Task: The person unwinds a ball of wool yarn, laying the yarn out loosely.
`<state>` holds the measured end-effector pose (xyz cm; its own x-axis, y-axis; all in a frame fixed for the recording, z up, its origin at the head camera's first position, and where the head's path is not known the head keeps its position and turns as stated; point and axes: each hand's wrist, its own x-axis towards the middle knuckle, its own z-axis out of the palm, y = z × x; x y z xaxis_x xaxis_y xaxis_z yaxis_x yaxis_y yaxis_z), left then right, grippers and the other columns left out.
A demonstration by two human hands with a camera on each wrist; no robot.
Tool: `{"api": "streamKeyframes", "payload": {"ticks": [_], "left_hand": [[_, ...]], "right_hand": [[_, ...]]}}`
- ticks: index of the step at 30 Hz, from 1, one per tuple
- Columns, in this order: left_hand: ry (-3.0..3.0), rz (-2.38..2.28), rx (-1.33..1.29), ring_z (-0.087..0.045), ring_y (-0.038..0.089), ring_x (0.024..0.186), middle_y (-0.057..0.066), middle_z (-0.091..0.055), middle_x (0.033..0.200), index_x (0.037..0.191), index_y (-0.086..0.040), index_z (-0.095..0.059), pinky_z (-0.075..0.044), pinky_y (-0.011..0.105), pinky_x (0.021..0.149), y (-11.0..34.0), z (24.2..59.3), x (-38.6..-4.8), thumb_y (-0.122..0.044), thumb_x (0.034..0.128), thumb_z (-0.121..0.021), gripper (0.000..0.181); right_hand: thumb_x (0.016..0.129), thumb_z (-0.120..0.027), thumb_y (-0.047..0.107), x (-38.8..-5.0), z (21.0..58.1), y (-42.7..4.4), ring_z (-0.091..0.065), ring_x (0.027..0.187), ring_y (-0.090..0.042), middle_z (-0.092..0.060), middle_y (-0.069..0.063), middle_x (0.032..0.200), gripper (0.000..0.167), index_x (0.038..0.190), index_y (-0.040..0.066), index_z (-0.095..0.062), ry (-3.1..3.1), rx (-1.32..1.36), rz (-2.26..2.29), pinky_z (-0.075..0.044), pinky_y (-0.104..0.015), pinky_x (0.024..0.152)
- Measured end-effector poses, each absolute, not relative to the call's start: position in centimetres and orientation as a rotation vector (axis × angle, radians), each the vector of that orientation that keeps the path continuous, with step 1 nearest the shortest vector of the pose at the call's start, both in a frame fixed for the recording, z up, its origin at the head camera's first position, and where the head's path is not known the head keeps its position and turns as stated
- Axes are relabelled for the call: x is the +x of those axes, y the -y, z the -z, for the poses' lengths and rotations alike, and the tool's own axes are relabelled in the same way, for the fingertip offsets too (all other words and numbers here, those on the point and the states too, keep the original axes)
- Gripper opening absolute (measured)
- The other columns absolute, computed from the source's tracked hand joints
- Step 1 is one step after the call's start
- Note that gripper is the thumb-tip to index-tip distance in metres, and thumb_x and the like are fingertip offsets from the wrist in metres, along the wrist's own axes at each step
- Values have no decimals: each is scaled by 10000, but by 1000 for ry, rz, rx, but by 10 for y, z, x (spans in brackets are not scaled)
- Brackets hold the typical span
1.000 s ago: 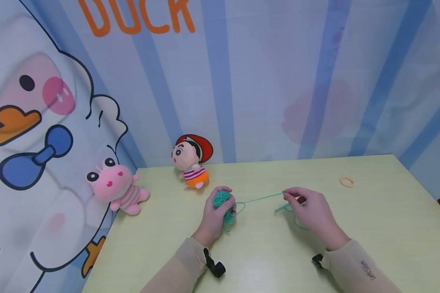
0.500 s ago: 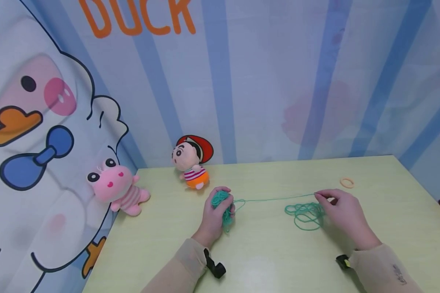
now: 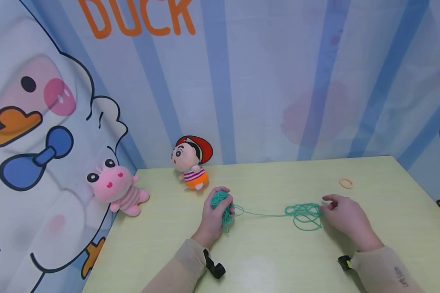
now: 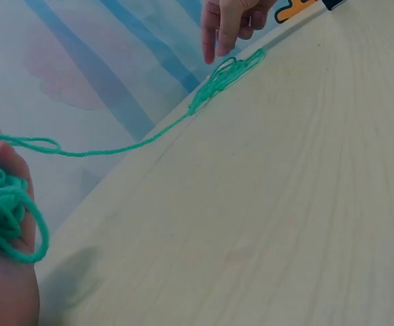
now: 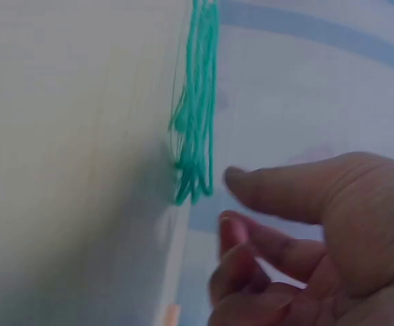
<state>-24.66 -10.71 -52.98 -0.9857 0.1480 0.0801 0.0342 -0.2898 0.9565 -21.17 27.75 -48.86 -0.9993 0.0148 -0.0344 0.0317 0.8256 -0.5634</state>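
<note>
Over the table (image 3: 260, 260), the right hand (image 3: 346, 215), grip loosely parted, hangs just right of the green yarn loops (image 3: 302, 209). Farther left, the left hand (image 3: 213, 215) curls its grip round the yarn bundle (image 3: 218, 198), linked by a strand (image 3: 265, 215).

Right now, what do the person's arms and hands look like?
Both the left hand and right hand are gloveless. The left sleeve and right sleeve are beige. The left wrist camera is black; the right wrist camera is black with a yellow-green spot. A dark marking on the right sleeve is too blurry to read.
</note>
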Motion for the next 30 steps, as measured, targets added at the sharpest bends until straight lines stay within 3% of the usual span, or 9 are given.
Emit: {"api": "streamKeyframes", "payload": {"ticks": [2,8,16,25,30], "left_hand": [[-1825,-2450,236,-640,151,750,16,-637,1025,1332,-120,-566,-629,242,749,107,530,-246,-225,1078,-669,294],[-1838,-2431,222,-647,147,766,18,-637,1036,1350,-109,-560,-631,239,770,108,528,-245,-212,1080,-664,307],[-1817,-2419,285,-650,139,772,36,-637,1019,1361,-72,-539,-636,233,771,107,529,-245,-209,1085,-662,332],[-1796,-2411,307,-643,144,755,38,-627,1011,1418,2,-487,-630,232,743,107,529,-246,-208,1088,-658,427],[-1807,-2397,281,-613,153,743,22,-639,989,1382,-41,-513,-598,239,677,108,528,-245,-223,1087,-655,374]], "right_hand": [[1069,-678,282,-208,483,-259,-600,781,-205,-715,-182,1142,473,1435,-18,-651,-3022,-46,981,-454,-322,670],[1069,-730,252,-201,478,-192,-648,815,-80,-744,-159,1332,403,1416,50,-700,-2950,-445,1213,-529,-256,658],[1099,-682,291,-210,483,-127,-647,799,-67,-730,-106,1455,449,1498,84,-664,-2699,-545,1241,-535,-260,631],[1085,-704,222,-217,487,-111,-575,685,-94,-824,-21,1070,183,1188,132,-826,-2783,-456,1216,-489,-250,603],[1095,-690,236,-217,481,-122,-610,764,-125,-808,-15,1060,174,1189,155,-812,-2838,-341,1271,-505,-272,623]]}}
